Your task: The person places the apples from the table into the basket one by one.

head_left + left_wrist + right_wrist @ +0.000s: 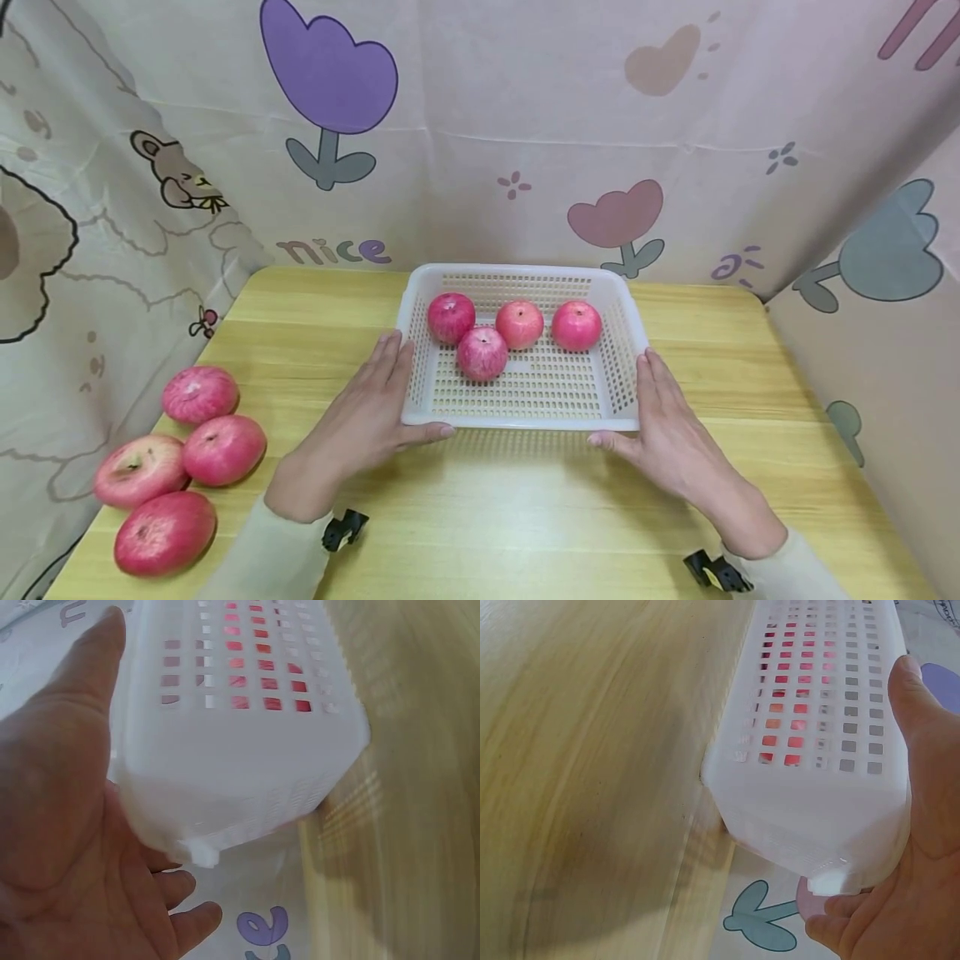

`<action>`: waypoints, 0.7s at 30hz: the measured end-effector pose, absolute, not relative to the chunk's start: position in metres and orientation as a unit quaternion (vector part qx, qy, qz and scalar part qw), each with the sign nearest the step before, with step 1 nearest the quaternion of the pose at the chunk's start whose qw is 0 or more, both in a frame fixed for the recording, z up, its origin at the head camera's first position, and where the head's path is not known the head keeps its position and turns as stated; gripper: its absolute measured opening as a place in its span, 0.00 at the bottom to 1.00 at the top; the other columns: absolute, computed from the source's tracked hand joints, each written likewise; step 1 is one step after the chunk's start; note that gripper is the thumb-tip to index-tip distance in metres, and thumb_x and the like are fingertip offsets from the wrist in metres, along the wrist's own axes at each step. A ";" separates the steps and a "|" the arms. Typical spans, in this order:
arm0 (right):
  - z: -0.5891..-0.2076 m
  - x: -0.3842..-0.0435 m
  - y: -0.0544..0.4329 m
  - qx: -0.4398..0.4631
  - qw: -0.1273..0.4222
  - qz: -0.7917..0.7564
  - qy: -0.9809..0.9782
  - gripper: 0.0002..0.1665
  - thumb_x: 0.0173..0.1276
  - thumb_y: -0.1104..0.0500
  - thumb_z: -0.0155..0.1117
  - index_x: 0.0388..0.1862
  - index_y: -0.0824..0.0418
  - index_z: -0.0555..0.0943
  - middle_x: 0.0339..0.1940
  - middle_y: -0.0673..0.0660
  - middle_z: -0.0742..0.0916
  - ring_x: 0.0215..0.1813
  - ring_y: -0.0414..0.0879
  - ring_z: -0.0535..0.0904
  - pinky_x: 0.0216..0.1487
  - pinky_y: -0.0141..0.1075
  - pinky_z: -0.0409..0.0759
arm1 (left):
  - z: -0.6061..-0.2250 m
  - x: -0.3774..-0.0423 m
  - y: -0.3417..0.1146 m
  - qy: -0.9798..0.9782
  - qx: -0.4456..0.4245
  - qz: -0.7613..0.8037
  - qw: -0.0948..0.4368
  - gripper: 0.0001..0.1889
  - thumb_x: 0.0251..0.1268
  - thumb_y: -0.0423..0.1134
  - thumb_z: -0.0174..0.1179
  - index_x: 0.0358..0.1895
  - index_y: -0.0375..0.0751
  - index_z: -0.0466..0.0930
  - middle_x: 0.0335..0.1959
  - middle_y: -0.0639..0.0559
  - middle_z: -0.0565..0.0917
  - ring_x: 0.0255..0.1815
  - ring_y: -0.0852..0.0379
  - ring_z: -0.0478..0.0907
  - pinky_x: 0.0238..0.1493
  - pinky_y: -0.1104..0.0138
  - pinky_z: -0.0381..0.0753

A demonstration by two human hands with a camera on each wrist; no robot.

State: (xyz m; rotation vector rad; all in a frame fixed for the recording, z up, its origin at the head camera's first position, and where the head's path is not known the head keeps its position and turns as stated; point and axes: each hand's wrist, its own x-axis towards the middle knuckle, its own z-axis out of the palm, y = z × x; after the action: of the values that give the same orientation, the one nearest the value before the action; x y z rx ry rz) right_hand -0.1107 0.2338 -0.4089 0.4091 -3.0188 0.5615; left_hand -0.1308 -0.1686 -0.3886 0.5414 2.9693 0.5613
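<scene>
A white plastic basket [517, 422] with a perforated floor and walls stands at the middle of the wooden table. Several red apples [482, 353] sit inside, toward its back and left. My left hand [367, 408] rests along the left side with straight fingers, its thumb lying by the front rim. On the opposite side, my right hand [670, 425] touches the basket the same way, thumb at the front right corner. Both wrist views show a basket corner [225, 750] between thumb and fingers, with red showing through the holes.
Several more apples [201, 394] lie grouped at the table's left edge. A patterned cloth [480, 167] hangs behind the wooden table [525, 517] and along both sides. Black clips [344, 530] show at the sleeve cuffs.
</scene>
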 end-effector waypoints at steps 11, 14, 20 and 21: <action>-0.406 -0.109 0.234 0.130 0.031 0.184 -0.974 0.79 0.63 0.27 0.72 0.85 0.77 0.40 0.87 0.76 0.46 0.86 0.73 0.47 0.79 0.69 0.58 | -0.362 -0.093 -0.218 0.980 0.107 0.164 0.037 0.68 0.62 0.84 0.50 0.86 0.34 0.34 0.87 0.33 0.40 0.87 0.30 0.38 0.83 0.36 0.47; -0.405 -0.109 0.234 0.128 0.030 0.187 -0.974 0.79 0.63 0.27 0.71 0.85 0.76 0.40 0.87 0.75 0.46 0.86 0.72 0.47 0.79 0.68 0.57 | -0.362 -0.081 -0.245 0.985 0.079 0.152 0.023 0.66 0.66 0.79 0.55 0.85 0.29 0.37 0.85 0.25 0.45 0.84 0.24 0.44 0.80 0.32 0.49; -0.403 -0.110 0.233 0.128 0.032 0.188 -0.973 0.80 0.63 0.27 0.72 0.85 0.75 0.39 0.87 0.75 0.45 0.86 0.73 0.47 0.79 0.69 0.58 | -0.366 -0.058 -0.304 0.993 -0.012 0.117 0.017 0.57 0.61 0.71 0.68 0.70 0.18 0.63 0.60 0.17 0.72 0.60 0.22 0.68 0.57 0.30 0.69; -0.403 -0.110 0.233 0.128 0.032 0.188 -0.973 0.80 0.63 0.27 0.72 0.85 0.75 0.39 0.87 0.75 0.45 0.86 0.72 0.46 0.79 0.69 0.58 | -0.366 -0.055 -0.312 0.993 -0.038 0.111 0.035 0.56 0.61 0.72 0.68 0.66 0.18 0.65 0.54 0.18 0.72 0.54 0.24 0.69 0.51 0.31 0.72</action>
State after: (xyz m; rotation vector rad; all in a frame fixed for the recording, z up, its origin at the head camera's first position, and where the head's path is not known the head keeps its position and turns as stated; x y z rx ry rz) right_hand -0.1097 0.2331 -0.4030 0.3950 -2.9976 0.5776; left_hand -0.0548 -0.3123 -0.3655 -0.1159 3.0505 0.3400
